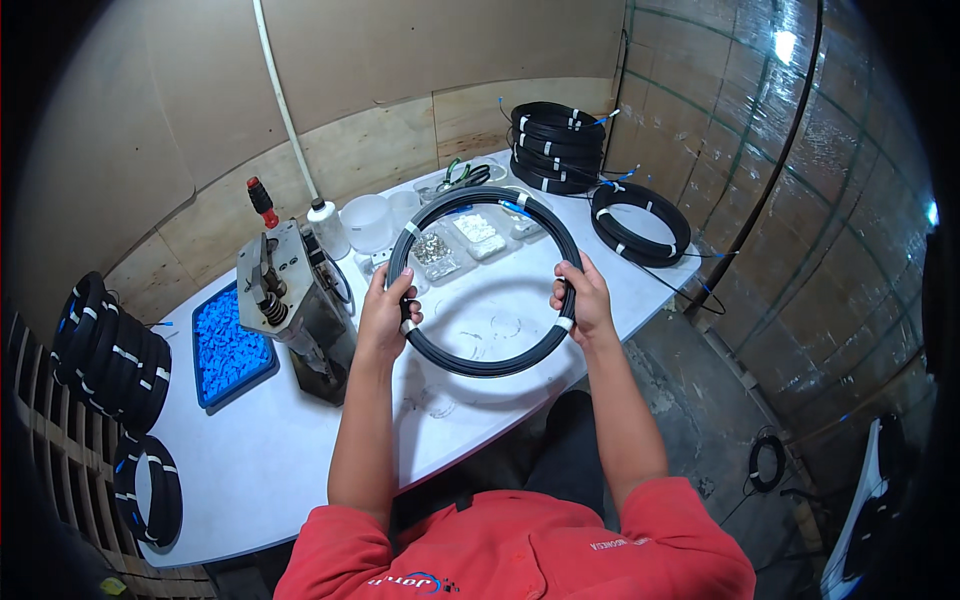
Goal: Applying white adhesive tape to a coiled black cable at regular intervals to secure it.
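Observation:
Both my hands hold up a coil of black cable (pixel 487 367) above the white table (pixel 450 420). My left hand (pixel 385 312) is wrapped round the coil's left side, and my right hand (pixel 585 297) grips its right side. White ties bind the coil at several places. A small blue connector (pixel 515 209) shows at its upper right. Through and behind the ring appear a clear box of small metal parts (pixel 436 252) and a box of white parts (pixel 479 236). Left of my left hand stands a metal hand press (pixel 300 300) with a red-and-black lever handle (pixel 262 200).
A blue tray (pixel 240 388) of small blue parts lies left of the press. Black cable coils are stacked at the back right (pixel 557 150) and far left (pixel 110 350). Single coils lie at the right edge (pixel 640 247) and front left (pixel 150 490). A white bottle (pixel 328 230) stands behind the press.

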`<state>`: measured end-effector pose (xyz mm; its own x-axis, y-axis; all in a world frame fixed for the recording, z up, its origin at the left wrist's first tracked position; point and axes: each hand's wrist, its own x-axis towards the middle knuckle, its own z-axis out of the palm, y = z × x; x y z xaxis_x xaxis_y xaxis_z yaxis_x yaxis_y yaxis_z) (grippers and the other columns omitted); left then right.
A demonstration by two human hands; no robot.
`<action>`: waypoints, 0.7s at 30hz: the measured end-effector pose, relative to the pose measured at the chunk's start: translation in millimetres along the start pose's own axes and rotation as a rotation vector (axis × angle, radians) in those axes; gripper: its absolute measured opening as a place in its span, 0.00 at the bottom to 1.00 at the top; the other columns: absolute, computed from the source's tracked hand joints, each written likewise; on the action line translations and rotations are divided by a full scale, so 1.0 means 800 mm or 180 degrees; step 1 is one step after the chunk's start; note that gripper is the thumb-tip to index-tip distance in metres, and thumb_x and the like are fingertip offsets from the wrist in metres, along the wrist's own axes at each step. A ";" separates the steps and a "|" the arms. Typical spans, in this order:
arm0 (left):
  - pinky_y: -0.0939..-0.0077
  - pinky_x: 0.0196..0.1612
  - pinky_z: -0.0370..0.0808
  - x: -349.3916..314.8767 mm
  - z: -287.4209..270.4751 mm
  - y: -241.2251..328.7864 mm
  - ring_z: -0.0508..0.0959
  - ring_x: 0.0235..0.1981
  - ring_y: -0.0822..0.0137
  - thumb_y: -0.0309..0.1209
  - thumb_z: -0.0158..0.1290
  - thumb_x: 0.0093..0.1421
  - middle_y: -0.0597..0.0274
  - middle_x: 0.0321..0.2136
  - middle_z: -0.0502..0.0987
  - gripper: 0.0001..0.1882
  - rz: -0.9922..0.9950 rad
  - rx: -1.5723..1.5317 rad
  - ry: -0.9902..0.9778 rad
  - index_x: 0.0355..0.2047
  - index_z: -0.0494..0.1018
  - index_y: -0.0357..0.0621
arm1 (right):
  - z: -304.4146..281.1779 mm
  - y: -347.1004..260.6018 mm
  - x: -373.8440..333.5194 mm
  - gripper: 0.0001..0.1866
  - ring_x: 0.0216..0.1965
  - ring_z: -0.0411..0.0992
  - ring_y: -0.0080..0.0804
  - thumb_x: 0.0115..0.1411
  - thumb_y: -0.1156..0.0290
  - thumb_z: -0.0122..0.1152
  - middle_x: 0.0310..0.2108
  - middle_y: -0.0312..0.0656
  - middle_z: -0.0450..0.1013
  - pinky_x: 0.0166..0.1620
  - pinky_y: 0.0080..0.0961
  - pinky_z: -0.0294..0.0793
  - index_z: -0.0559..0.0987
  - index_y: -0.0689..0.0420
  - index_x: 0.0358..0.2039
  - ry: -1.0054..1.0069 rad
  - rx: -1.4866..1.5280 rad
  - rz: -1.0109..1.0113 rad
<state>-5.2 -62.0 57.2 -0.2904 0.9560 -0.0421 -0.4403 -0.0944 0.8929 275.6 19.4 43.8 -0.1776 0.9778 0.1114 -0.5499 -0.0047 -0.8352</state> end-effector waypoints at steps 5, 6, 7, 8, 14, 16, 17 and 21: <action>0.77 0.26 0.70 -0.028 0.021 0.003 0.70 0.23 0.73 0.31 0.54 0.66 0.64 0.28 0.70 0.17 0.0436 -0.0088 -0.0181 0.53 0.65 0.45 | -0.026 0.010 0.024 0.06 0.22 0.65 0.17 0.65 0.70 0.57 0.29 0.34 0.68 0.21 0.18 0.68 0.71 0.56 0.40 -0.0159 0.0400 0.0257; 0.77 0.26 0.70 -0.028 0.022 0.003 0.70 0.23 0.73 0.31 0.54 0.66 0.64 0.28 0.70 0.17 0.0425 -0.0081 -0.0184 0.53 0.65 0.45 | -0.030 0.014 0.024 0.06 0.22 0.65 0.17 0.65 0.70 0.57 0.29 0.34 0.68 0.21 0.18 0.68 0.71 0.56 0.40 -0.0147 0.0407 0.0259; 0.77 0.25 0.71 -0.028 0.020 0.006 0.71 0.24 0.73 0.30 0.55 0.65 0.62 0.29 0.71 0.21 0.0457 -0.0050 -0.0196 0.56 0.63 0.43 | -0.028 0.017 0.022 0.08 0.22 0.65 0.17 0.65 0.69 0.59 0.29 0.33 0.67 0.21 0.17 0.67 0.71 0.56 0.42 -0.0127 0.0415 0.0287; 0.77 0.25 0.72 -0.027 0.019 0.007 0.71 0.24 0.73 0.29 0.56 0.64 0.61 0.30 0.73 0.25 0.0484 -0.0021 -0.0213 0.60 0.62 0.41 | -0.028 0.020 0.018 0.10 0.22 0.65 0.17 0.65 0.68 0.60 0.29 0.33 0.67 0.22 0.17 0.67 0.71 0.56 0.43 -0.0102 0.0421 0.0311; 0.82 0.22 0.65 0.015 -0.011 0.014 0.68 0.22 0.78 0.34 0.58 0.63 0.68 0.27 0.71 0.20 0.0412 0.0435 0.0070 0.54 0.69 0.47 | 0.011 0.013 -0.030 0.23 0.23 0.63 0.18 0.67 0.68 0.57 0.28 0.32 0.64 0.26 0.19 0.68 0.65 0.57 0.59 -0.0179 0.0162 0.0022; 0.82 0.22 0.65 0.031 -0.018 0.014 0.67 0.21 0.78 0.36 0.58 0.64 0.69 0.27 0.71 0.19 0.0364 0.0578 -0.0085 0.52 0.70 0.47 | 0.022 0.005 -0.046 0.22 0.23 0.64 0.19 0.67 0.68 0.58 0.27 0.32 0.64 0.27 0.21 0.69 0.65 0.56 0.58 -0.0222 0.0213 0.0052; 0.82 0.22 0.64 0.036 -0.018 0.015 0.67 0.21 0.78 0.37 0.58 0.64 0.69 0.26 0.71 0.18 0.0319 0.0633 -0.0060 0.51 0.71 0.47 | 0.027 0.005 -0.051 0.20 0.23 0.65 0.20 0.66 0.69 0.60 0.27 0.33 0.65 0.27 0.22 0.70 0.66 0.56 0.55 -0.0193 0.0187 0.0030; 0.83 0.22 0.64 0.054 -0.032 0.011 0.67 0.20 0.78 0.38 0.58 0.64 0.70 0.26 0.71 0.17 0.0331 0.0792 -0.0071 0.50 0.72 0.46 | 0.044 0.010 -0.057 0.18 0.24 0.66 0.20 0.65 0.71 0.60 0.27 0.33 0.66 0.27 0.22 0.72 0.66 0.56 0.53 -0.0001 -0.0120 -0.0060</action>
<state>-43.1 -28.7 51.7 -0.3031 0.9509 0.0631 -0.1858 -0.1239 0.9747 250.7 -32.5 50.9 -0.1677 0.9776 0.1273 -0.5220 0.0216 -0.8527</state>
